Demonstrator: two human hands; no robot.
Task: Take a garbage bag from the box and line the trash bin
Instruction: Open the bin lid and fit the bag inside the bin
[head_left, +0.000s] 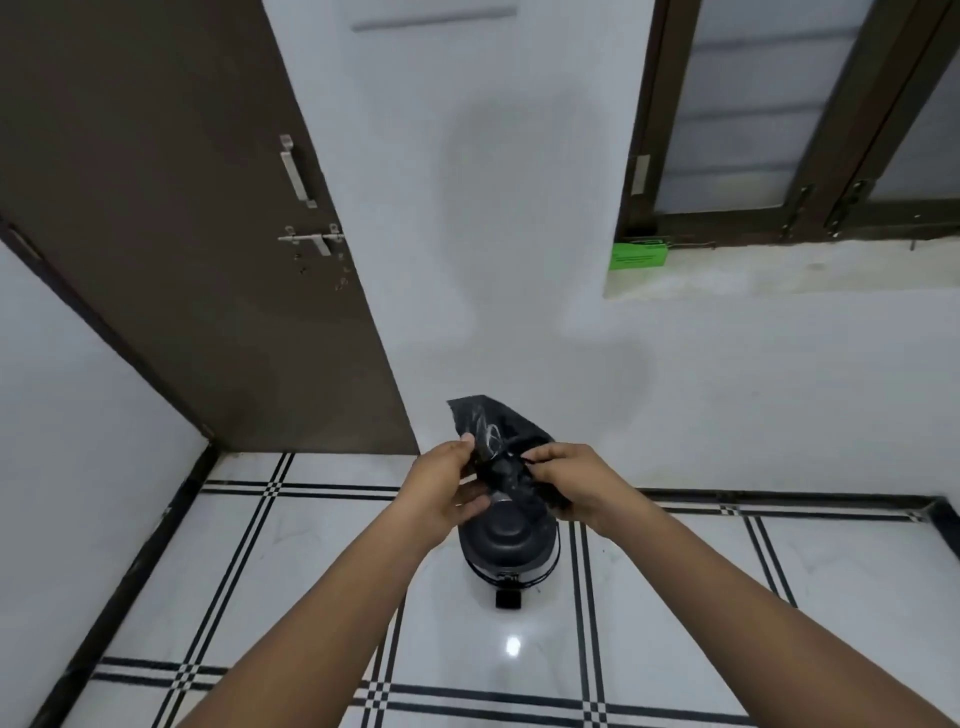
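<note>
A folded black garbage bag (493, 423) is held up in front of me, partly crumpled between both hands. My left hand (441, 493) pinches its left edge and my right hand (576, 483) grips its right side. Directly below the hands, on the floor, stands a small black pedal trash bin (509, 545) with its domed lid down and its foot pedal toward me. The bag hides the far part of the lid. A green box (638, 255) lies on the window sill at the upper right.
A brown door (182, 234) with a metal handle and latch stands to the left. A dark-framed window (779, 119) sits above the sill on the right. The white tiled floor (311, 571) with black lines meets white walls close behind the bin.
</note>
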